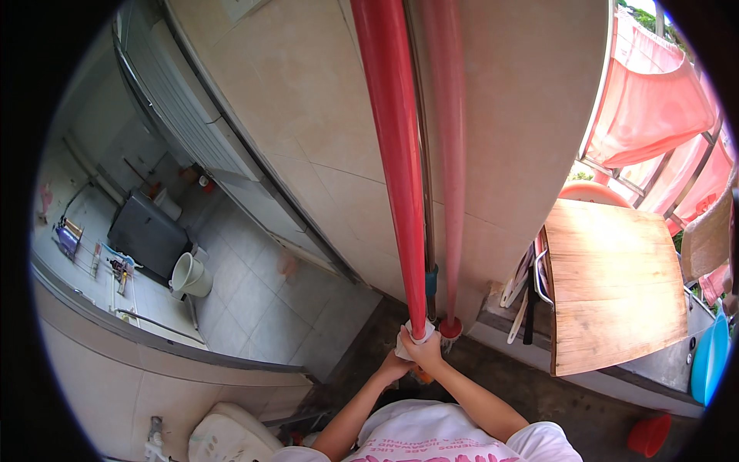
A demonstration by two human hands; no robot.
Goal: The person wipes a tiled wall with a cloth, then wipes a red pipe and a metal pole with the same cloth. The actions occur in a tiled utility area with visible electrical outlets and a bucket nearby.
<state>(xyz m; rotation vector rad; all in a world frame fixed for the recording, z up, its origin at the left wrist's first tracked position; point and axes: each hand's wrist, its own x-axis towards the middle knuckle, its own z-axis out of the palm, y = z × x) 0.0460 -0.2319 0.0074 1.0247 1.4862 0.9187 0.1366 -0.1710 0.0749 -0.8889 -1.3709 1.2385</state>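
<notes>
A long glossy red pole (392,138) runs from the top of the head view down to my hands. A crumpled white cloth or tissue (404,350) is wrapped about its lower visible part. My right hand (424,348) grips the pole through this wrap. Lower down and to the left, my left hand (395,366) holds the white wrap from beneath. Whatever part of the pole lies below my hands is hidden. Just right of it lean a thin metal pole (428,231) with a teal sleeve and a faded pink mop handle (453,173), whose red mop head (451,328) rests at the floor.
A tiled wall (300,121) stands close behind the poles. Through a doorway at left are a grey washing machine (147,234) and a pale bucket (191,275). A wooden board (618,289) leans at right, near a blue basin (709,358) and a red container (649,435).
</notes>
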